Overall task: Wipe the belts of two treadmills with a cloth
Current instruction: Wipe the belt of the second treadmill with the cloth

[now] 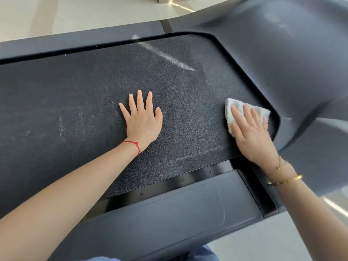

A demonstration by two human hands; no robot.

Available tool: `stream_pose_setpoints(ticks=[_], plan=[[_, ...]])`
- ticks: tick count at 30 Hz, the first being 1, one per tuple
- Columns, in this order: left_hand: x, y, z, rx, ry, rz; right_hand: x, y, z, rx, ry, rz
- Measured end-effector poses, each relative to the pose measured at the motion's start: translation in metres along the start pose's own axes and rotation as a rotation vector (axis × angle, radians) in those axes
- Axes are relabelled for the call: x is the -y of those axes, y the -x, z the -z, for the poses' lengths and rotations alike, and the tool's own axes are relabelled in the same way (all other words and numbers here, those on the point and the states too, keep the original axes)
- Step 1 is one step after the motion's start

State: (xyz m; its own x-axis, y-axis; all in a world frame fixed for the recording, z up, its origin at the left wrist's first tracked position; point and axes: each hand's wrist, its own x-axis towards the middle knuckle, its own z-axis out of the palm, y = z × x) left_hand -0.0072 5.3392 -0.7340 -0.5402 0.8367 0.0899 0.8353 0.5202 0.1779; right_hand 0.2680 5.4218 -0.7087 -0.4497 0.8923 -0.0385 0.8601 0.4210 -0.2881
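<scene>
Right hand (250,132) presses fluffy white cloth (233,112) on dusty, streaked belt (94,87)

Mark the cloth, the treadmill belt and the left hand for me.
cloth (260,112): head view, on the fluffy white edge showing past the fingers.
treadmill belt (75,91): head view, on bare textured black surface.
left hand (143,121): head view, on the back of the hand.

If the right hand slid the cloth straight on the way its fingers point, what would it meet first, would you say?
Probably the raised grey motor cover bordering the belt; the right hand and white cloth already lie close to its curved edge.
</scene>
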Motion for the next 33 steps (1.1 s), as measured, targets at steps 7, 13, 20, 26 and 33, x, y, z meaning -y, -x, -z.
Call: stream_pose_setpoints(ticks=[7, 13, 20, 26, 33], plan=[[-0.001, 0.0, 0.0, 0.003, -0.013, -0.002, 0.043, 0.04, -0.018, 0.086, -0.048, 0.391], [0.0, 0.0, -0.002, 0.005, -0.019, -0.005, 0.003, -0.02, -0.007, -0.031, -0.006, 0.252], [-0.003, 0.0, -0.001, 0.01, -0.016, 0.006, 0.044, -0.053, -0.02, -0.037, -0.027, 0.199], [-0.005, -0.021, 0.001, 0.042, 0.017, 0.007, 0.055, -0.039, -0.025, 0.068, -0.061, 0.524], [-0.016, -0.057, -0.001, 0.071, 0.045, -0.028, 0.013, -0.146, -0.006, -0.157, 0.07, 0.191]])
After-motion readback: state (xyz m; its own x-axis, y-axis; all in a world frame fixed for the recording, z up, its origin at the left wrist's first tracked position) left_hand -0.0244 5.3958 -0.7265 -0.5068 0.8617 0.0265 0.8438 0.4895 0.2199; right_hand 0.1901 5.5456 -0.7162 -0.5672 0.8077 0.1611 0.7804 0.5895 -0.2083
